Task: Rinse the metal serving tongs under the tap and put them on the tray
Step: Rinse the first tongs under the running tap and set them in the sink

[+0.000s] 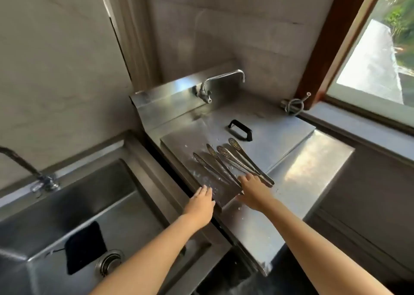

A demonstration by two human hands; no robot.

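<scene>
Several metal serving tongs [233,160] with perforated spoon-shaped tips lie side by side on a flat steel tray [179,142], which is wet with droplets. My right hand [253,190] rests over the near handle ends of the tongs, fingers spread, touching them. My left hand [200,201] lies flat on the tray's near left corner and holds nothing. A tap [220,79] is mounted on the steel backsplash behind the tray. Another tap [22,164] stands at the far left over a deep steel sink [44,223].
A steel lid with a black handle [240,130] lies beside the tray at the back. A black cloth [86,245] and a drain [109,261] sit in the sink. A coiled hose fitting [294,105] is by the window sill on the right.
</scene>
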